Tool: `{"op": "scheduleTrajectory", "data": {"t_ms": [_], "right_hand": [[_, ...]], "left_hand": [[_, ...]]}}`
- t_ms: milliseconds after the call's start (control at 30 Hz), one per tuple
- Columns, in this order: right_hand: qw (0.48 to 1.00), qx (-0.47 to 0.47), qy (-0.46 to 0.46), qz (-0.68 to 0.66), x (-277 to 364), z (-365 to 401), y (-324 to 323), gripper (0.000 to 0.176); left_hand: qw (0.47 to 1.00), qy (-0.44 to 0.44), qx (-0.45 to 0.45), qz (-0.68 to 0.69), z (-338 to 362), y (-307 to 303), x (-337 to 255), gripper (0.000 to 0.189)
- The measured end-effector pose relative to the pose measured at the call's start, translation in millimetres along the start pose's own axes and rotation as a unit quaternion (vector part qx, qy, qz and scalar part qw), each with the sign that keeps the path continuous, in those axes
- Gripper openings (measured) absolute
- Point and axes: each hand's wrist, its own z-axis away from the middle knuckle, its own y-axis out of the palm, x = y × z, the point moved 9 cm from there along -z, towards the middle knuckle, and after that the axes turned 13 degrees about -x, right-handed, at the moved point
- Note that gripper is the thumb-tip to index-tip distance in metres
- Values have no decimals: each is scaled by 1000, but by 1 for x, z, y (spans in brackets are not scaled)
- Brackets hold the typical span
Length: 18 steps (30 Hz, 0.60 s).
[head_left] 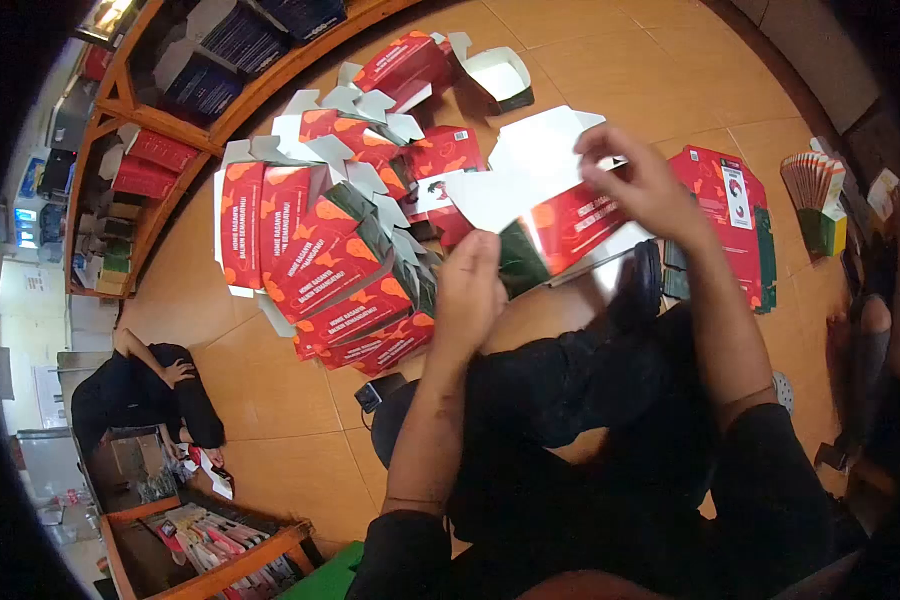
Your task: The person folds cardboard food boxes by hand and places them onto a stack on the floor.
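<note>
Both hands grip one half-folded carton (562,222), held in the air just to the right of the pile of folded cartons (330,250). The carton is red on its printed face, with white lettering, a dark green side panel and white inner flaps spread upward. The left hand (470,288) is clenched on the carton's lower left edge, on the side nearest the pile, knuckles toward the camera. The right hand (642,180) pinches a white flap at the carton's upper right corner, on the side away from the pile, fingers curled over the edge.

The pile lies on the orange tiled floor (270,400), its cartons leaning on one another, red faces up and white flaps open. Beyond the pile, farther from the person, one open box (500,76) shows its white inside. Right of the pile, past the held carton, a flat stack (732,205) of unfolded red blanks rests on the floor. Above and left of the pile a wooden shelf (135,115) carries red and dark boxes. Below and left of the pile, well apart from it, another person (140,392) in black bends over the floor.
</note>
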Motion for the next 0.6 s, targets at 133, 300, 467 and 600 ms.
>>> {"op": "scheduleTrajectory", "data": {"t_ms": [133,300,467,600], "right_hand": [[990,93,105,26,-49,-4,-40,34],[947,214,158,-178,-39,4,-31,26],[973,131,165,-95,-32,1,-33,21],[969,210,18,129,-6,21,18,31]], "left_hand": [[972,-138,5,192,-11,-29,0,33],[968,-177,-20,176,-22,-31,27,37],[996,-69,31,45,-21,-24,8,44],[996,52,72,20,1,9,-16,46]]}}
